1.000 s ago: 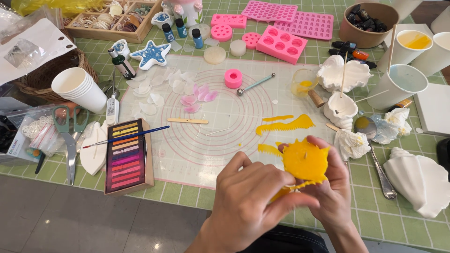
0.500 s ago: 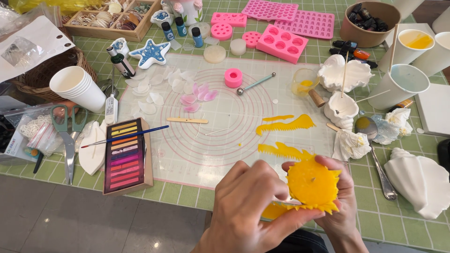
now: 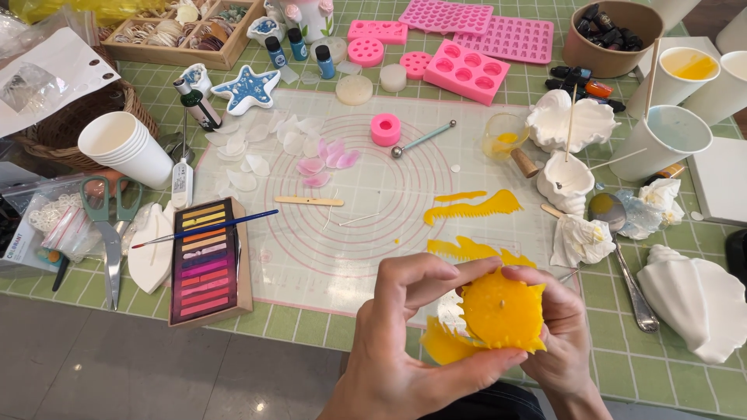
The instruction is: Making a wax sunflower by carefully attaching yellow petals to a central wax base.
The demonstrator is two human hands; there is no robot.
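Observation:
Both my hands hold a round yellow wax piece with jagged petal edges (image 3: 502, 315) at the near edge of the table, in front of my body. My left hand (image 3: 405, 342) wraps it from the left and below, thumb along its bottom. My right hand (image 3: 562, 334) cups it from the right. A small wick point shows at its centre. A white shell-like mould (image 3: 451, 313) peeks out between my fingers behind the wax. Loose yellow wax strips (image 3: 471, 206) lie on the translucent silicone mat (image 3: 350, 187) just beyond my hands.
Pink silicone moulds (image 3: 467, 66) lie at the back. Left of the mat: a pastel box (image 3: 205, 260) with a blue brush (image 3: 206, 227), scissors (image 3: 105, 233), stacked white cups (image 3: 128, 148). On the right are white shell moulds (image 3: 692, 299), a spoon (image 3: 622, 257) and paper cups (image 3: 661, 140).
The yellow wax piece has turned in my hands and dropped slightly nearer to me, its flat round face now towards the camera. My fingers have shifted their hold around its edge.

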